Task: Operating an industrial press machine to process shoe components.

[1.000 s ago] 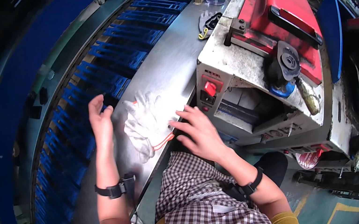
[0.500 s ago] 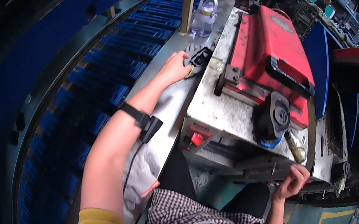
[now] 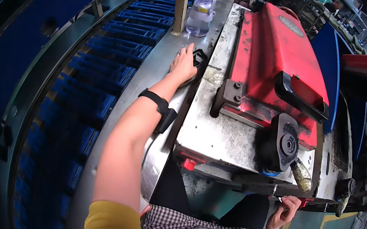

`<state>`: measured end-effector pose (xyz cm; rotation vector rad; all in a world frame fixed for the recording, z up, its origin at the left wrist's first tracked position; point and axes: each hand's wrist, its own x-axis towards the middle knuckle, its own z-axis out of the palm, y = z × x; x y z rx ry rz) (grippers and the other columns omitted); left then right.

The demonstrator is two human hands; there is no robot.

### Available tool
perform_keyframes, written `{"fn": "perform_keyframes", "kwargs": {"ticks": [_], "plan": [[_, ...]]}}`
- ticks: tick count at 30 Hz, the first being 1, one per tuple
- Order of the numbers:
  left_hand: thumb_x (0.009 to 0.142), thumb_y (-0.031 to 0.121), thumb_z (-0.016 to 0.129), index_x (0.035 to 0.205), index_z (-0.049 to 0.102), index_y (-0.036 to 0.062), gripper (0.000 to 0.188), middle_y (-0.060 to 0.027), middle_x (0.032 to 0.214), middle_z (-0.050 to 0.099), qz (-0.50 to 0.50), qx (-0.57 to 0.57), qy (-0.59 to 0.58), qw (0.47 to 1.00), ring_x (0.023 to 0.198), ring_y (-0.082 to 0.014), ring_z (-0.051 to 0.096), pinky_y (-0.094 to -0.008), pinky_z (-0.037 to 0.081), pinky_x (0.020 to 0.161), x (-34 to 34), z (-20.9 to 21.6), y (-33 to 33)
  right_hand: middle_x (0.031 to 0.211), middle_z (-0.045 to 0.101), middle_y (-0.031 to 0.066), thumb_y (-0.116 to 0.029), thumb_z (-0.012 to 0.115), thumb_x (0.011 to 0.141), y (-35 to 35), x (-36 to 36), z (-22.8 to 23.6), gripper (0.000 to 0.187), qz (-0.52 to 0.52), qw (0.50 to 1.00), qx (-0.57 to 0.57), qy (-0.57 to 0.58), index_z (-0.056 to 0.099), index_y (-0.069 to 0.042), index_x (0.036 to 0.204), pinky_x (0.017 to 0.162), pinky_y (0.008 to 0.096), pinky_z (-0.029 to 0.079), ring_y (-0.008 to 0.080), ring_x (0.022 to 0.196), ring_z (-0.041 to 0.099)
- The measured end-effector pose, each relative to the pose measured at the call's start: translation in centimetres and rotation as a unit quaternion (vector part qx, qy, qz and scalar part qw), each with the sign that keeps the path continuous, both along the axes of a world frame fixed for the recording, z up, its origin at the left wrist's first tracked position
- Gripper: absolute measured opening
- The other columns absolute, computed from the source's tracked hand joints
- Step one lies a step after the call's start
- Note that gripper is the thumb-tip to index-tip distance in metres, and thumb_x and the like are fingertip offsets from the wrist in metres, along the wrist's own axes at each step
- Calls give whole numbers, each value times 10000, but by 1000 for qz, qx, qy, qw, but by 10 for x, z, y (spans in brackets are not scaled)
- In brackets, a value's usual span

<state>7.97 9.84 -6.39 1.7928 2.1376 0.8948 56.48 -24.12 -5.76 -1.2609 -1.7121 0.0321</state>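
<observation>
My left hand point(image 3: 183, 65) reaches far along the metal ledge point(image 3: 139, 80), lying over a dark object. Its fingers point away and look stretched out. A black molded piece point(image 3: 199, 57) shows just beyond the fingers; the palm hides the rest. Low on the right, my right hand point(image 3: 284, 211) is at the front edge of the machine table point(image 3: 210, 131), its fingers curled in. Whatever those fingers may hold is too small to tell. Above that hand, a black crank arm point(image 3: 286, 142) carries a worn handle point(image 3: 302, 176).
A large red machine cover point(image 3: 276, 60) with a black handle point(image 3: 299, 97) sits on the table. A clear bottle point(image 3: 200, 14) stands on the ledge beside a post point(image 3: 182, 5). Rows of blue slats point(image 3: 102, 62) run along the left. A red switch point(image 3: 189, 164) projects from the table front.
My left hand has slid over the black piece, covering the grey glove-like cloth seen before. My right hand has dropped lower and left. The view has shifted.
</observation>
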Motion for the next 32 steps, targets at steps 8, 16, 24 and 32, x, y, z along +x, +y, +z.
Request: {"fn": "perform_keyframes", "kwargs": {"ticks": [8, 16, 24, 32], "plan": [[911, 225, 619, 1522, 472, 105, 640, -172, 1167, 726, -118, -153, -635, 748, 883, -180, 697, -315, 526, 725, -44, 10, -137, 924, 603, 119, 138, 567, 761, -6, -43, -12, 250, 90, 994, -1, 62, 658, -30, 923, 813, 396, 471, 291, 880, 563], [1055, 352, 585, 1292, 538, 25, 407, -289, 1228, 691, -42, -283, -783, 552, 969, -298, 760, -339, 637, 686, -57, -3, -184, 912, 627, 124, 146, 593, 723, -8, -86, -6, 290, 177, 981, 14, 81, 682, -50, 918, 822, 404, 492, 292, 891, 584], [1022, 385, 661, 1230, 578, -7, 452, -230, 1100, 702, -13, -268, -784, 560, 944, -346, 769, -317, 635, 617, -52, 15, -200, 1017, 595, 135, 148, 558, 872, -29, -64, -12, 235, 159, 983, 0, 86, 661, -31, 985, 816, 347, 480, 259, 921, 579], [998, 391, 671, 1394, 559, 148, 478, -58, 1049, 720, 32, -80, -366, 927, 716, -128, 658, -265, 493, 522, -21, 75, -282, 1039, 594, 137, 132, 560, 908, -35, -50, -6, 213, 149, 979, -23, 137, 664, -27, 1005, 816, 340, 485, 253, 935, 585]]}}
